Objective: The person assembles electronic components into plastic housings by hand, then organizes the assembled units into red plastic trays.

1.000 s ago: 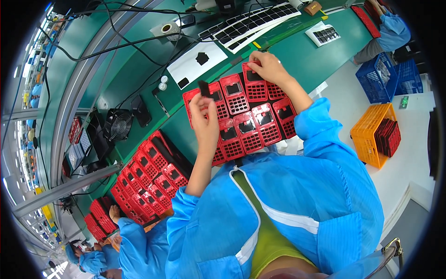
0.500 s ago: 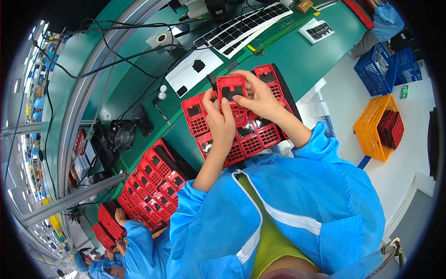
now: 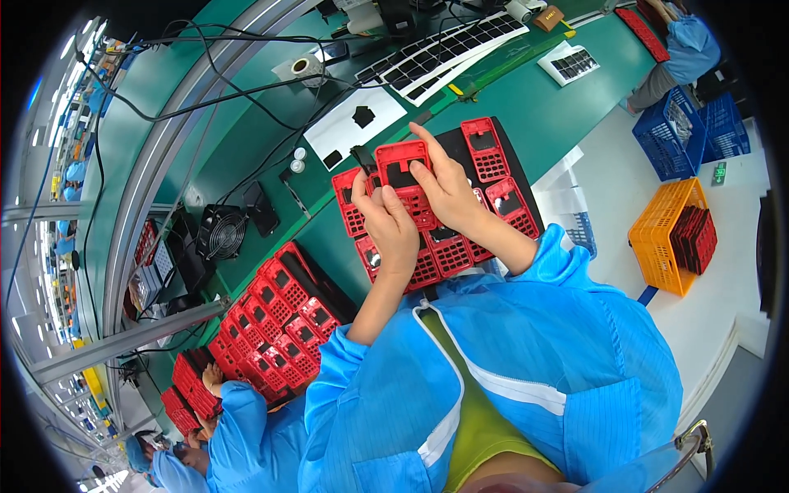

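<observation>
Above a black tray [image 3: 523, 174] of similar red parts, I hold a red plastic handset housing [image 3: 403, 151] with rows of keypad holes. My left hand [image 3: 389, 232] is closed round its left side and lower part. On the right, my right hand [image 3: 450, 194] has its thumb pressed on a black patch [image 3: 399, 173] in the housing's window area. Its index finger sticks up past the top right corner, and its other fingers are hidden behind the housing. Other red housings [image 3: 486, 153] lie in rows in the tray beneath my hands.
A white sheet [image 3: 337, 135] with black cut-outs and sheets of black squares [image 3: 456, 51] lie on the green bench [image 3: 526, 115]. Leftward are a fan [image 3: 222, 232], more red housings [image 3: 275, 304] and a co-worker's sleeve [image 3: 246, 427]. A yellow crate [image 3: 657, 234] stands right, cables overhead.
My right index finger has lifted from the housing's edge and now points up, while the thumb stays on the black patch. The housing is tilted more, and the whole view has shifted slightly.
</observation>
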Tool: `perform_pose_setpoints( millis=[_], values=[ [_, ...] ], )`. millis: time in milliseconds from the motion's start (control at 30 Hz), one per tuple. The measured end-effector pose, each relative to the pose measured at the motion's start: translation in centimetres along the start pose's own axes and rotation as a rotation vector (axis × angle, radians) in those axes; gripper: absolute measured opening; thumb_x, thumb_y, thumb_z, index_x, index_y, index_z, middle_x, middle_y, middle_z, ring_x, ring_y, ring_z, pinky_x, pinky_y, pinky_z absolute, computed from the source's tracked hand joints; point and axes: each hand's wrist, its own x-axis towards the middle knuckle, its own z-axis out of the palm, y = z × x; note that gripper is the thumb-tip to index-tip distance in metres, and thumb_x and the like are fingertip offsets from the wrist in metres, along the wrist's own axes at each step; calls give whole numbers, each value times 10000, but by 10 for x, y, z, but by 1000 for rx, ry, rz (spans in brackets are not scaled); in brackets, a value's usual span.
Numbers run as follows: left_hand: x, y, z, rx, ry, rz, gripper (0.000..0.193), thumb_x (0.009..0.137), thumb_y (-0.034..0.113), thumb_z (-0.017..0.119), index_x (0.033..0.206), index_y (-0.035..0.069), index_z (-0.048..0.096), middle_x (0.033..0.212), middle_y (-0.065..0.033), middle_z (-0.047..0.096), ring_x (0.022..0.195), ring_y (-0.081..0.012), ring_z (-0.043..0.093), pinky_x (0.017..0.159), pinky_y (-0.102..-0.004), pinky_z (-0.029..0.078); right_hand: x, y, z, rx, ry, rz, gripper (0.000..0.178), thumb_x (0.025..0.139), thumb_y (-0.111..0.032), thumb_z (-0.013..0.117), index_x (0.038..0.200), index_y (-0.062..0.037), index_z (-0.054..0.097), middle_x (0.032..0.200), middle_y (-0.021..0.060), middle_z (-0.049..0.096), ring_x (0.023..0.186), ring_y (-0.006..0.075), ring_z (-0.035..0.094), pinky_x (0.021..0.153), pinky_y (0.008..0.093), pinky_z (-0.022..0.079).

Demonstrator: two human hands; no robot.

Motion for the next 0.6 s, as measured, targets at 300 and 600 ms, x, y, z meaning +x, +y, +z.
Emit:
perform_pose_setpoints(
  millis=[300,600],
  values=[
    [6,-6,-11,115,-36,-21,369,957,116,372,1282,-36,286,823,-203,603,673,-282,610,590,-354,456,-8,0,6,101,-115,75,543,869,8,409,1393,-15,267,1134,133,572,1045,148,549,891,253,399],
    [8,9,-12,250,-73,-3,362,950,134,386,1273,-13,312,819,-239,619,690,-383,625,559,-429,469,1,9,12,537,1,194,464,728,78,568,1166,17,427,1029,98,596,942,143,588,838,260,470]
  ],
)
